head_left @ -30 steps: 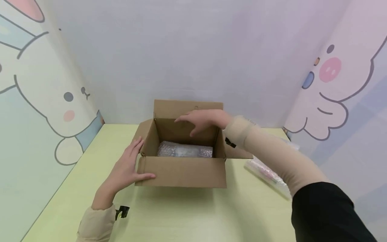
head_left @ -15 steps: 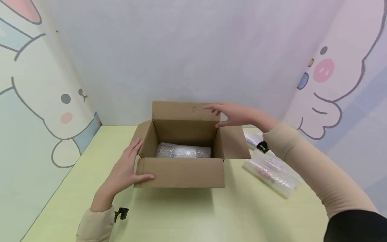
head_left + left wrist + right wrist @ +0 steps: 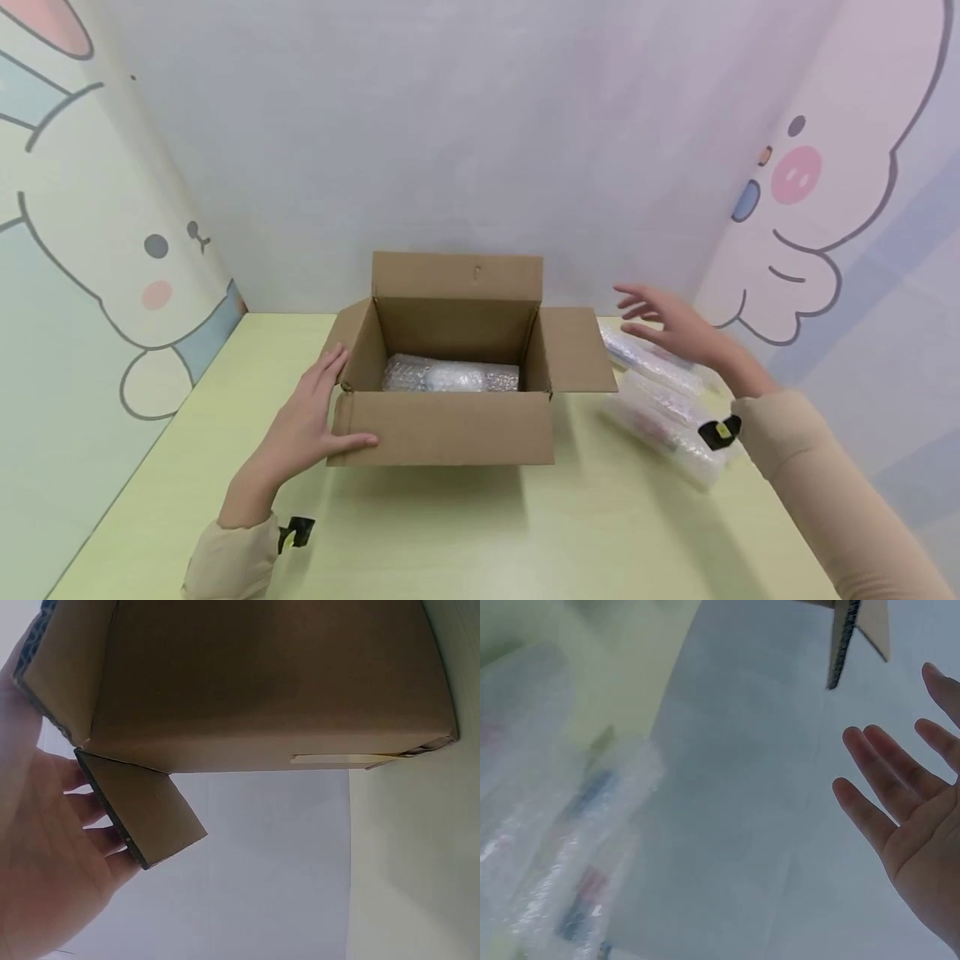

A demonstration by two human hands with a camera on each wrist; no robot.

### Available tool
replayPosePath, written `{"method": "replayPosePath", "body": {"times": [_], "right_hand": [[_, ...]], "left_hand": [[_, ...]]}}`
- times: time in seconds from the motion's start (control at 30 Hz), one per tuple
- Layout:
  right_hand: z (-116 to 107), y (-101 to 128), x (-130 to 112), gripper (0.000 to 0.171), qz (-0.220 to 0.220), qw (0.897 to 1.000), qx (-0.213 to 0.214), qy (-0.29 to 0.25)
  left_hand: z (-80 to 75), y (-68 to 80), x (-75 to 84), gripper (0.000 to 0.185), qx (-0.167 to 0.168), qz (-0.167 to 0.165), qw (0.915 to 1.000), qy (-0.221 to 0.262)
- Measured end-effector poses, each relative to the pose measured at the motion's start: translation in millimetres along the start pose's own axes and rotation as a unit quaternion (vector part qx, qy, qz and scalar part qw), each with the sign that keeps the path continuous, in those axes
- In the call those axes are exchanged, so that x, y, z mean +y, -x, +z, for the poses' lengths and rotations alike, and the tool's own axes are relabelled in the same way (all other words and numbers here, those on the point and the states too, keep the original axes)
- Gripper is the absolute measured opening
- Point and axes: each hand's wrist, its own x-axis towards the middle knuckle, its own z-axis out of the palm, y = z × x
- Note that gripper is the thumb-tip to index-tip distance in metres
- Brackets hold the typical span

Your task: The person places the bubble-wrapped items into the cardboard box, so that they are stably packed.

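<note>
Right hand point(image 3: 678, 329) has swung off the open brown cardboard box point(image 3: 442, 425), open over bubble-wrapped packets point(image 3: 663, 412) near the table's right edge; left hand point(image 3: 303, 421) stays flat on the box.

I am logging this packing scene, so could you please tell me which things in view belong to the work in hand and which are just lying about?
In hand:
cardboard box, steadied by the left hand
bubble-wrapped bundle inside it
bubble-wrapped packets under the open right hand

Lying about:
green table
cartoon wall panels

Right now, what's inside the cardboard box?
Inside the cardboard box lies one bubble-wrapped bundle on the bottom, toward the far wall. What the wrap covers cannot be made out, and the near wall hides the front floor.
</note>
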Motion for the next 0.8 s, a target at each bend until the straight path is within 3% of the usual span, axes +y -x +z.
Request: {"method": "replayPosePath", "body": {"times": [0.2, 0.37, 0.63, 0.8], "right_hand": [[25.0, 43.6, 37.8, 0.056, 0.061, 0.998, 0.003, -0.003], [47.6, 72.2, 55.2, 0.056, 0.072, 0.997, -0.004, 0.006], [77.6, 97.3, 68.2, 0.059, 0.110, 0.992, -0.051, 0.043], [89.3, 105.6, 70.3, 0.060, 0.093, 0.989, -0.043, 0.110]], "left_hand": [[-1.0, 1.3, -0.4, 0.121, 0.000, 0.002, 1.0000, 0.002], [-2.7, 1.9, -0.6, 0.121, 0.001, 0.006, 1.0000, 0.002], [-3.7, 3.4, -3.9, 0.123, 0.000, 0.004, 1.0000, 0.002], [-2.9, 4.3, -4.7, 0.122, 0.001, 0.005, 1.0000, 0.007]]}}
